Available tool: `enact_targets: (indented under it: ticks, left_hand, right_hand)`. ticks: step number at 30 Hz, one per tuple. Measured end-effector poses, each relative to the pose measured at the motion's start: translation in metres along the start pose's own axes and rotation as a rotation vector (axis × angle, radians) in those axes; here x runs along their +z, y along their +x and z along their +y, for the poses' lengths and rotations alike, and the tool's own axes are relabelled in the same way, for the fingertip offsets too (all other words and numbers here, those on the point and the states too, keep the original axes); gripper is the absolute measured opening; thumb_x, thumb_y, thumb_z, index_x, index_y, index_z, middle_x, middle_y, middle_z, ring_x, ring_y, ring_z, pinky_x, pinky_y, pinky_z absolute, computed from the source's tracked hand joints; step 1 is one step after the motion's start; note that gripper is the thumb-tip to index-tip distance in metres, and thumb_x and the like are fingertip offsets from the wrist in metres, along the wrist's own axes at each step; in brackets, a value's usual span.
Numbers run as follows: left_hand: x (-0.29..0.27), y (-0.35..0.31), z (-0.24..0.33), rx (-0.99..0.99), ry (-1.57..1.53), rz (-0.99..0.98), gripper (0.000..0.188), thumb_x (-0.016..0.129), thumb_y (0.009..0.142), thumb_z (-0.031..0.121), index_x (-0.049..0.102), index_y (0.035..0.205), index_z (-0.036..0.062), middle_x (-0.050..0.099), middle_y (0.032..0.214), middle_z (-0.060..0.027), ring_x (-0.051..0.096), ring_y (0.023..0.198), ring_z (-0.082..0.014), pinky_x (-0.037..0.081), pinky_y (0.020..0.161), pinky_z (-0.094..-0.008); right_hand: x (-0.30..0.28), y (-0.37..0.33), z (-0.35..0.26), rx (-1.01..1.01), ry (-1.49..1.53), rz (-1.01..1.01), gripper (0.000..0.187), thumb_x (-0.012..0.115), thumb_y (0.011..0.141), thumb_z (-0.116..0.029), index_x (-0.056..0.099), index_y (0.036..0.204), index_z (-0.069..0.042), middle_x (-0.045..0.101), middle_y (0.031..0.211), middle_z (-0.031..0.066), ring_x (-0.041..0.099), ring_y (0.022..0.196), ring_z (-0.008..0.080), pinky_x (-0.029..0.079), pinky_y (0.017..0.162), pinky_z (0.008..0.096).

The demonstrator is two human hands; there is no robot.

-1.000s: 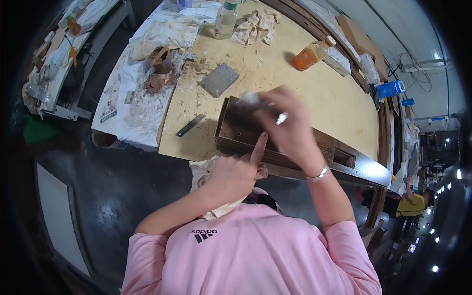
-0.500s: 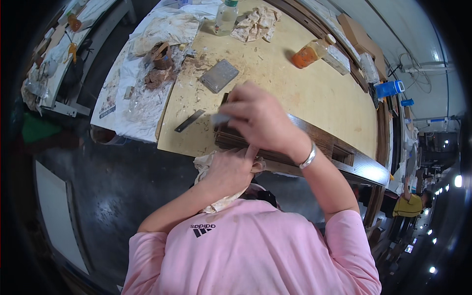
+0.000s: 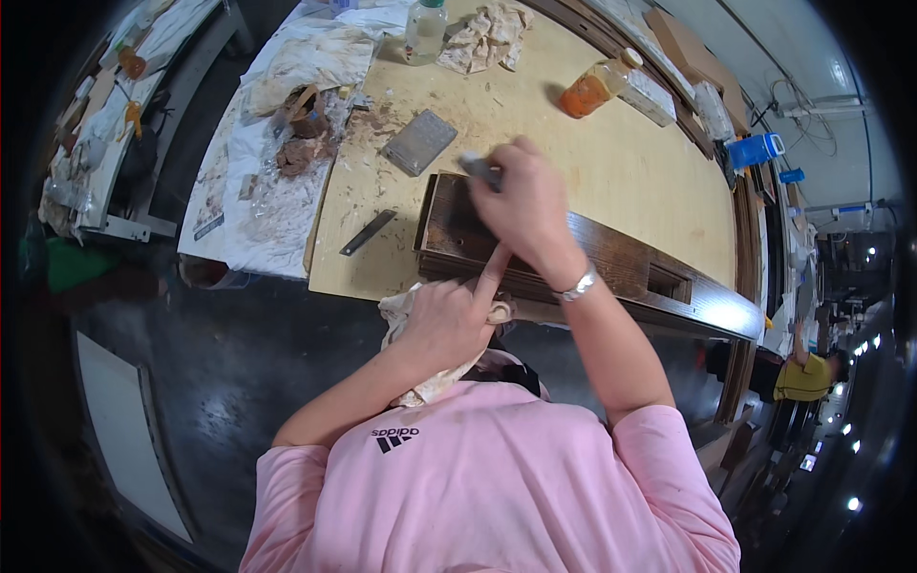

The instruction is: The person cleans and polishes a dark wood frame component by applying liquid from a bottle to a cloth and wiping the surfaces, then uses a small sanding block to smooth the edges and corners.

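A dark brown wooden board with a rectangular cutout lies on a stack of similar boards at the table's near edge. My right hand is closed round a small grey piece, blurred and partly hidden by the fingers, above the board's left part. My left hand grips a stained cream cloth at the board's near side, its index finger stretched up against the board's edge. Left of the board lie a dark flat metal strip and a grey rectangular block.
A pale tabletop carries a clear bottle with a green cap, a crumpled cloth and a jar of orange contents. Brown putty sits on white sheeting at left. A person in yellow is far right.
My right hand has moved right and slightly up, away from the board's left end, still holding the grey piece. My left hand stays with the cloth at the near edge.
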State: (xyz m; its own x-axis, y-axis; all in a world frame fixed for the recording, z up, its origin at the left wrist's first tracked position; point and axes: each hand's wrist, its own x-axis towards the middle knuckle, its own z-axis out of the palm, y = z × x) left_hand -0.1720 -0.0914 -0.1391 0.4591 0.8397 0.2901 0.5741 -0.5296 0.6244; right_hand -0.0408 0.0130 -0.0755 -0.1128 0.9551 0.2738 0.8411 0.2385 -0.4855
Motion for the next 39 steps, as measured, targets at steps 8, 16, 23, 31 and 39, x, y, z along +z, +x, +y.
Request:
enact_targets:
  ticks: [8, 16, 23, 31, 39]
  left_hand:
    - [0.01, 0.003, -0.001, 0.0, 0.0, -0.029, 0.085, 0.066, 0.077, 0.016, 0.032, 0.154, 0.0011, 0.064, 0.065, -0.0154, 0.063, 0.054, -0.0371, 0.052, 0.054, -0.0481]
    - [0.006, 0.0, -0.005, -0.02, -0.05, -0.016, 0.089, 0.067, 0.074, 0.012, 0.033, 0.156, 0.0089, 0.064, 0.065, -0.0122, 0.066, 0.056, -0.0334, 0.052, 0.055, -0.045]
    - [-0.069, 0.005, -0.008, -0.253, -0.692, -0.131, 0.055, 0.067, 0.085, 0.006, 0.056, 0.139, -0.0006, 0.068, 0.122, -0.0125, 0.067, 0.102, -0.0173, 0.053, 0.087, -0.0307]
    - [-0.088, 0.094, 0.007, 0.264, 0.063, -0.036, 0.038, 0.059, 0.086, 0.002, 0.062, 0.124, 0.0012, 0.059, 0.134, -0.0137, 0.056, 0.124, -0.0284, 0.049, 0.101, -0.0403]
    - [-0.121, 0.065, -0.125, -0.479, -0.118, 0.132, 0.031, 0.058, 0.094, 0.009, 0.06, 0.124, -0.0017, 0.07, 0.115, -0.015, 0.067, 0.104, -0.0259, 0.05, 0.095, -0.0364]
  right_hand:
    - [0.009, -0.008, -0.016, 0.095, -0.009, 0.056, 0.022, 0.074, 0.081, -0.022, 0.069, 0.081, 0.001, 0.065, 0.085, 0.0181, 0.065, 0.077, 0.0381, 0.053, 0.072, 0.0439]
    - [-0.102, -0.099, 0.149, 0.441, -0.34, 0.259, 0.028, 0.071, 0.085, -0.03, 0.071, 0.086, -0.003, 0.068, 0.094, 0.0171, 0.068, 0.085, 0.0375, 0.054, 0.075, 0.0455]
    - [-0.148, -0.127, 0.205, 0.587, -0.142, 0.565, 0.029, 0.074, 0.085, -0.025, 0.072, 0.091, 0.003, 0.071, 0.08, 0.012, 0.066, 0.071, 0.0222, 0.05, 0.067, 0.0345]
    - [-0.082, -0.091, 0.136, 0.451, 0.538, 0.549, 0.021, 0.071, 0.091, -0.014, 0.07, 0.094, 0.007, 0.063, 0.076, -0.0002, 0.052, 0.068, 0.0061, 0.041, 0.061, 0.0228]
    - [-0.079, -0.094, 0.138, 0.446, 0.547, 0.531, 0.021, 0.071, 0.093, -0.015, 0.07, 0.095, 0.005, 0.058, 0.077, -0.0046, 0.043, 0.068, 0.0032, 0.031, 0.058, 0.0222]
